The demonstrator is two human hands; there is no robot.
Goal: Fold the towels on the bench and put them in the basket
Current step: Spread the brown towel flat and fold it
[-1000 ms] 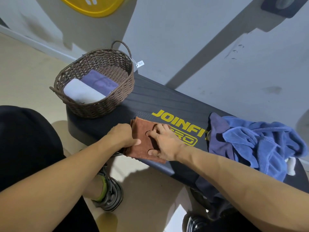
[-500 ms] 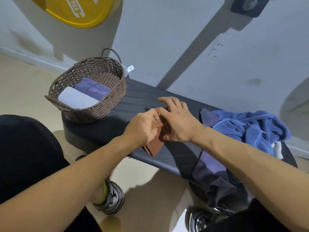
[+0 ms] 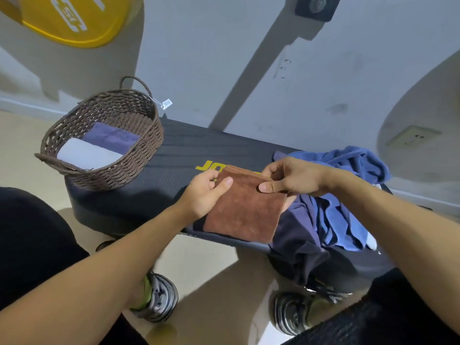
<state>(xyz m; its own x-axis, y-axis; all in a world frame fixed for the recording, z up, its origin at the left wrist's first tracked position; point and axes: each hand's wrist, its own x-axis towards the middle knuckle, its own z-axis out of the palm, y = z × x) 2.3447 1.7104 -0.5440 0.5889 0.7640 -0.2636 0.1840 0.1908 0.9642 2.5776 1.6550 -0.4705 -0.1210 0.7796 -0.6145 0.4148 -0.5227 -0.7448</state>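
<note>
A folded brown towel (image 3: 245, 210) hangs flat over the black bench (image 3: 174, 165), held by its top edge. My left hand (image 3: 206, 192) pinches its upper left corner and my right hand (image 3: 291, 176) pinches its upper right corner. At the bench's left end stands a brown woven basket (image 3: 149, 143) with a white folded towel (image 3: 84, 154) and a purple folded towel (image 3: 112, 136) inside. A heap of unfolded blue towels (image 3: 346, 212) and a dark purple one (image 3: 296, 230) lies on the bench's right end, partly draped over its front edge.
A grey wall runs behind the bench, with a yellow weight plate (image 3: 72, 18) at the top left. My shoes (image 3: 159, 297) rest on the beige floor below the bench. A price tag (image 3: 166, 103) dangles from the basket's handle.
The brown towel was being pressed and folded on the bench; now both hands have lifted it by the top corners and shifted it right. The view has tilted slightly.
</note>
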